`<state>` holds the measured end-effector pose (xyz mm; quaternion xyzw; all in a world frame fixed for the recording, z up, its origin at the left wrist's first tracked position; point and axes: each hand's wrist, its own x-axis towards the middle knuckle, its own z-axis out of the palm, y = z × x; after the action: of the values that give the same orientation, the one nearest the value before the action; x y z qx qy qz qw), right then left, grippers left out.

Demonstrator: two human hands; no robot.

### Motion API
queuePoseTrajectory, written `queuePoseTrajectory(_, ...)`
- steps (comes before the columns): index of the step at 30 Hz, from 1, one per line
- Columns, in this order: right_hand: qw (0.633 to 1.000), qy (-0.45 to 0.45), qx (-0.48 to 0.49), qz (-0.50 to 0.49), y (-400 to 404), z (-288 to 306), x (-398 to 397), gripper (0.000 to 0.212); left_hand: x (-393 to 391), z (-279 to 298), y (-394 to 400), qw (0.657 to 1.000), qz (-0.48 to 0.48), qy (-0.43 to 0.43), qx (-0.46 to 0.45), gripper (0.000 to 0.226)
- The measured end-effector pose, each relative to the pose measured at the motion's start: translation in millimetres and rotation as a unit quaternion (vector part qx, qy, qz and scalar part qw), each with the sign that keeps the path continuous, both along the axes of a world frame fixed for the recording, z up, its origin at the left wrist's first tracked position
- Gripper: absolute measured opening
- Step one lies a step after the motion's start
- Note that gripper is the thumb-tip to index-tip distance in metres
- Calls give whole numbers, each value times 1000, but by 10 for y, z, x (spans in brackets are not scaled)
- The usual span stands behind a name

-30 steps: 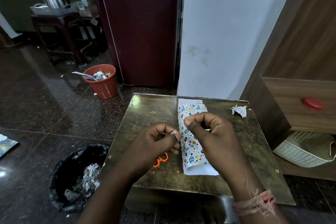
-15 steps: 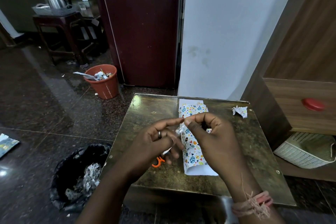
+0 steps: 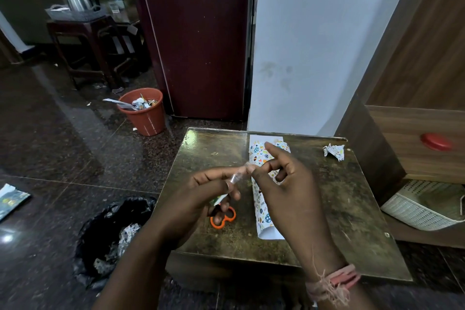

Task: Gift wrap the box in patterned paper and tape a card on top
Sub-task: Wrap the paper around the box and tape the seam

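The box [image 3: 263,209], long and narrow, lies lengthwise on the brass-coloured table [image 3: 339,209], wrapped in white paper printed with coloured shapes. Plain white paper sticks out at both of its ends. Both hands hover just above it. My left hand [image 3: 201,196] grips a small roll of clear tape [image 3: 235,180] with a green and white edge. My right hand [image 3: 289,189] pinches the tape's free end between thumb and middle finger, its index finger pointing away. No card is in view.
Orange-handled scissors [image 3: 224,219] lie under my left hand. A crumpled paper scrap [image 3: 334,151] sits at the table's far right. A black bin bag [image 3: 113,234] and an orange bucket [image 3: 143,111] stand on the floor to the left. A white basket [image 3: 422,206] sits under the wooden cabinet [image 3: 415,146].
Both hands have lifted off the wrapped box. The left hand has turned the tape up into view, and the right hand's grip has moved from the paper to the tape end.
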<state>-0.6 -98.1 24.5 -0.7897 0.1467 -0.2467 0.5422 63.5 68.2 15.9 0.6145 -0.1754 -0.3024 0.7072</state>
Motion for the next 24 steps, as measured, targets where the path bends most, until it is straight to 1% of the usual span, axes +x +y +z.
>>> queuePoseTrajectory(1,999,3,-34,-6,32,-32,7,36,28,6,43,1000,8,-3,10,37)
queuePoseTrajectory(2,998,3,-68,-8,71,-47,14,32,55,10,91,1000,19,-5,21,36)
queuePoseTrajectory(4,993,3,-117,2,176,-65,19,11,97,4,178,998,49,3,39,37)
queuePoseTrajectory(5,990,3,-139,11,245,-84,18,7,108,-1,213,997,61,11,45,39)
queuePoseTrajectory(8,975,29,-216,35,491,-131,16,16,120,-15,288,995,74,30,65,39)
queuePoseTrajectory(10,962,71,-260,46,611,-161,6,18,122,-16,328,994,69,39,73,37)
queuePoseTrajectory(13,928,191,-316,54,681,-196,-30,23,124,-8,361,995,61,53,60,35)
queuePoseTrajectory(15,911,251,-322,62,702,-232,-44,21,125,5,384,995,54,65,44,35)
queuePoseTrajectory(17,902,279,-324,56,736,-260,-42,17,133,6,413,996,41,78,30,35)
queuePoseTrajectory(21,901,286,-322,56,815,-303,-14,12,151,-1,456,996,17,92,11,35)
queuePoseTrajectory(24,908,273,-313,52,807,-301,-19,16,156,-5,467,996,16,90,-1,35)
